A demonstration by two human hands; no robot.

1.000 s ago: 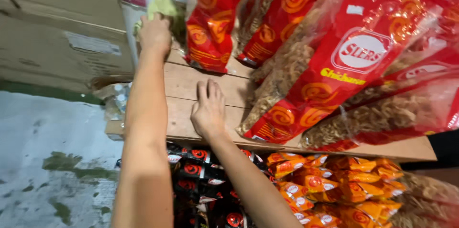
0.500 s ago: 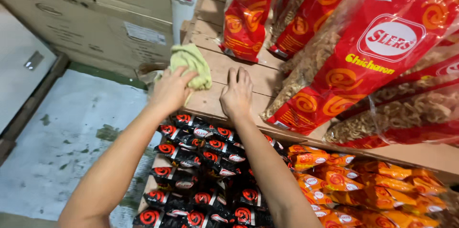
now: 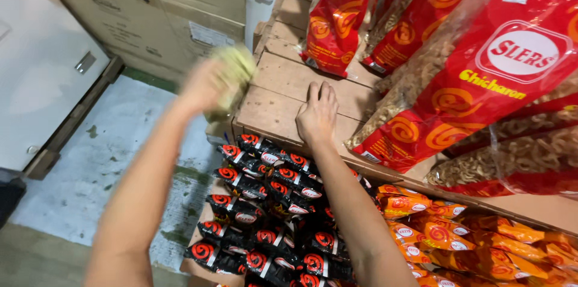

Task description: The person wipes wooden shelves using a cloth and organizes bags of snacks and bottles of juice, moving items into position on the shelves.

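My left hand (image 3: 205,85) grips a yellow-green cloth (image 3: 235,73) and is blurred by motion, just off the left edge of a bare wooden shelf (image 3: 283,91). My right hand (image 3: 317,112) lies flat, palm down and fingers together, on the same shelf board near its front edge. Large red and clear snack bags (image 3: 475,76) stand on the shelf to the right of that hand.
Below the shelf lie rows of small black and red packets (image 3: 265,209) and orange packets (image 3: 445,233). Cardboard boxes (image 3: 150,10) stand at the back left beside a white panel (image 3: 36,76). A stained concrete floor (image 3: 108,160) is on the left.
My left hand has drawn the cloth back along the shelf, from the far end to past its left front edge. My right hand stays flat on the board.
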